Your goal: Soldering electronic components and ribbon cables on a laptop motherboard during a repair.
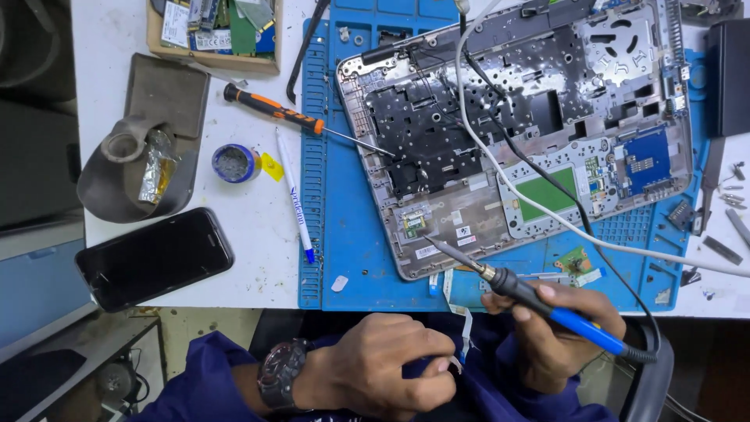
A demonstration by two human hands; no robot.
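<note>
Gripping starts low in the view: our left hand (383, 363), a dark wristwatch (280, 373) on its wrist, is curling nearly closed below the table (258, 227) edge, its fingertips pinching the end of a thin white ribbon cable (459, 309) that is hanging down from the front of the blue work mat (351, 234). Scanning from the left, we are seeing a black phone (152, 258) lying face up near the table corner, a grey stand (144, 141) holding crumpled foil behind it, then a small blue tin (234, 162), a white pen (294, 195) and an orange-and-black screwdriver (273, 109) whose tip is reaching onto the mat. An opened laptop chassis (516, 133) is lying tilted across the mat, its inner metal frame facing up, with a white cable (500, 172) and a black cable (547, 180) crossing over it. A small green circuit board (576, 259) is sitting on the mat just beside the chassis front edge. Our right hand (555, 336) is wrapping closed around the blue handle of a soldering iron (516, 289), and the iron's tip is pointing up-left, touching or just over the chassis lower edge; we cannot tell which.
</note>
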